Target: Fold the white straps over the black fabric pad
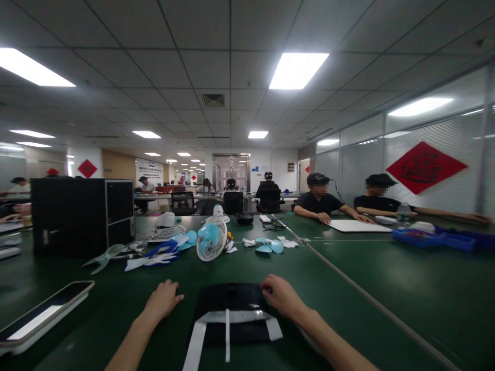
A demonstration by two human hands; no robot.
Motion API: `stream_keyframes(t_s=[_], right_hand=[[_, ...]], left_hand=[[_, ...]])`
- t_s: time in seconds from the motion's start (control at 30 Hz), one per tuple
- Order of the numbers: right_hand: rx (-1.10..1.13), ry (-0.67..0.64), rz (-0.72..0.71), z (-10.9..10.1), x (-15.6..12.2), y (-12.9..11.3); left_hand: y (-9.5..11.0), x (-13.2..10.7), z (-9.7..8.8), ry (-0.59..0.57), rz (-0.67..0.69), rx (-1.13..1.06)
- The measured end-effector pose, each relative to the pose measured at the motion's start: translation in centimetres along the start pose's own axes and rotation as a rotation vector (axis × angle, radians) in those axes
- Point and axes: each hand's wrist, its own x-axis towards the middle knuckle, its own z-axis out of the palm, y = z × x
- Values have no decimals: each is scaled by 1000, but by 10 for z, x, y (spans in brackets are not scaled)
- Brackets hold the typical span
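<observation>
A flat black piece with white elastic straps across it lies on the green table in front of me. My left hand rests on the tabletop to its left, apart from it. That hand is open, with thumb and fingers apart and nothing in it. At the piece's far right corner is my right hand, its fingers curled in as if pinching the edge. The fingertips are partly hidden, so the exact grip is hard to see.
A phone-like device lies at left, near a black computer case. Ahead are a small fan, blue fan blades and gloves. Blue trays and two seated people are at right.
</observation>
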Motion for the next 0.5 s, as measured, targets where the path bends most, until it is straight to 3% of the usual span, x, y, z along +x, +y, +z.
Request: stream_keyframes(t_s=[0.2, 0.37, 0.5], right_hand=[[70, -79, -112, 6, 12, -30], [68, -155, -248, 15, 41, -51], [-9, -240, -180, 24, 65, -57]], left_hand=[[8, -2, -6, -11, -21, -1], [6, 0, -1, 12, -30, -4], [3, 4, 5, 20, -30, 17]])
